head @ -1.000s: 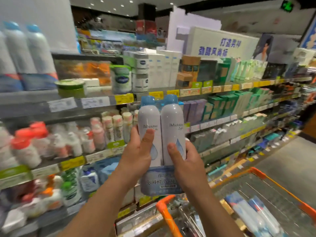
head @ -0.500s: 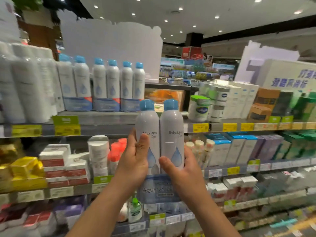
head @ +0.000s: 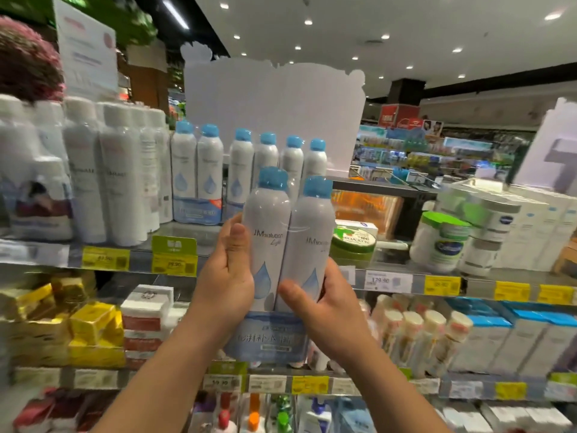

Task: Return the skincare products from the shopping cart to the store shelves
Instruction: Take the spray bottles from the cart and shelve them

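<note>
Twin-pack [head: 285,264]: 2 white spray cans with blue caps, banded together by a pale blue printed wrap at the base, being held upright in front of the top shelf [head: 437,278]. "JMsolution" is reading on both cans, one blue drop printed on each.

Both hands are gripping it low on the cans, just above the wrap. Left hand [head: 226,282] is wrapping the left can's side, thumb lying up along its front. Right hand [head: 327,310] is clasping the right can from the right, thumb crossing the front at the seam between the cans. The pack is sticking well up out of both grips; the wrap is hanging below them.

Matching shelf cans [head: 246,170] are standing behind and left of the pack: 6 blue caps countable, so 3 twin-packs, with the right ones partly hidden by the held pack. Left of them, white-capped cans [head: 115,173] are blurring together, count unclear.

Right of the pack, a green-lidded jar [head: 351,248] is sitting on the top shelf, partly hidden by the right can. Further right, 1 white tub with green lid [head: 440,242].

Price tags and wrap text are too blurred to read reliably. Lower shelves are motion-smeared, and the bottom row is cut off by the frame.
</note>
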`<state>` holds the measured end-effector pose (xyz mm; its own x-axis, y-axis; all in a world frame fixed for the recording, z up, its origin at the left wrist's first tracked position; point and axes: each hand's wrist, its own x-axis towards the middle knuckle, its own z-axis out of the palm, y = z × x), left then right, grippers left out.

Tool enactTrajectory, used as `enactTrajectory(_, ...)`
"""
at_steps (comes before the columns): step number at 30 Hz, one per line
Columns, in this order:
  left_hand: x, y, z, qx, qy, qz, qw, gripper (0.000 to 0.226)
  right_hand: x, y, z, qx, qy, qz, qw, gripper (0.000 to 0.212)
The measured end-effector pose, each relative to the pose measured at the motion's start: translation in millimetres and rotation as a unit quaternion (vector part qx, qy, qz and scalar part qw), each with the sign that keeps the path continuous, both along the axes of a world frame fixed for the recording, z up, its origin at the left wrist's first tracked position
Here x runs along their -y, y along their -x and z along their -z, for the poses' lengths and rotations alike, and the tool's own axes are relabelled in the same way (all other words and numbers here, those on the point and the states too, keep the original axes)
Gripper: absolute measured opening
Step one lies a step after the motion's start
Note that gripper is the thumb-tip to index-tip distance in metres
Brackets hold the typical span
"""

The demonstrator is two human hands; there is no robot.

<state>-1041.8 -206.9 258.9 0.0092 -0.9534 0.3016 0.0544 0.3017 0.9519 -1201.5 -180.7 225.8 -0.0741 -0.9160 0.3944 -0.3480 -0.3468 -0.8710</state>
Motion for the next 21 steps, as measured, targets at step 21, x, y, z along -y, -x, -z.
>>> enactTrajectory(21, 115, -58, -69, 0.03, 0.109, -0.077, 0.991, 0.028, 161, -36, -94, -0.037, 0.064, -0.114, 0.991, 0.025)
